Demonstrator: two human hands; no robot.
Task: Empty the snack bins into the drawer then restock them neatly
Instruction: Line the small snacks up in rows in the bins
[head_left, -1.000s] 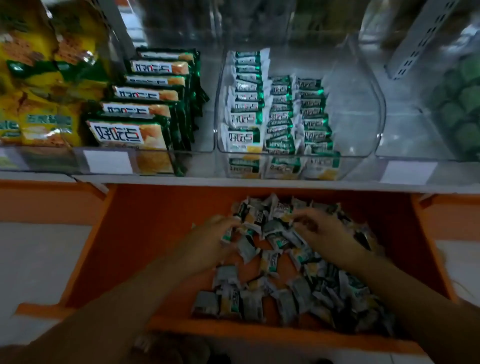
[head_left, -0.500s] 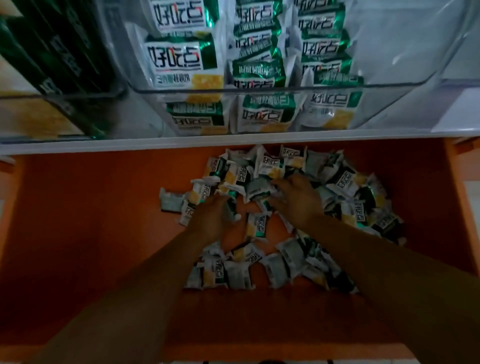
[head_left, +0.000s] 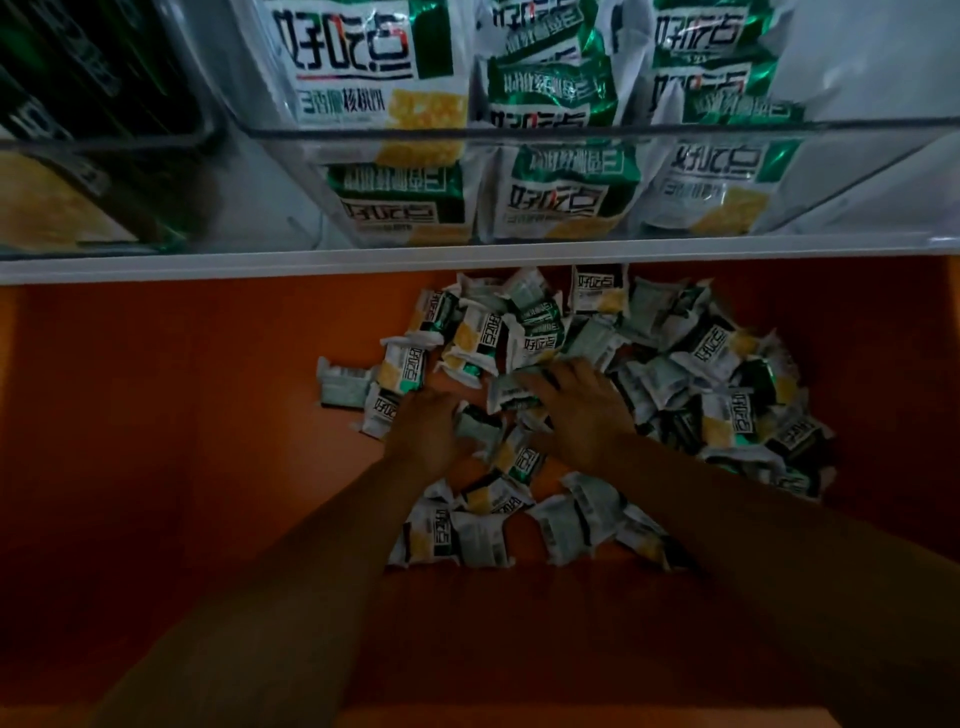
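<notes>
From my remote seat the orange drawer (head_left: 156, 415) fills most of the view, its left half bare, its back edge tucked under the white shelf lip (head_left: 363, 262). Above that lip sits the clear bin (head_left: 857, 124), partly restocked with upright rows along its front wall. The loose packets (head_left: 706, 364) lie heaped from the drawer's back edge toward its right side, so that is where the stock waits.

My right hand (head_left: 584, 415) lies on the heap's middle with fingers spread and fairly straight, pressing rather than clamping. My left hand (head_left: 423, 428) rests at the heap's left fringe; in this dim light I cannot tell whether its fingers have closed on anything.

Risks, as I judge them:
- Glossy, overlapping wrappers could slide, so I lift several or none.
- Packets face every way, so some could go into the bin backwards and spoil the rows.
- Lifting under the low shelf lip could knock a packet loose.
- The stray packet (head_left: 343, 387) nearest the bare left half could be missed
</notes>
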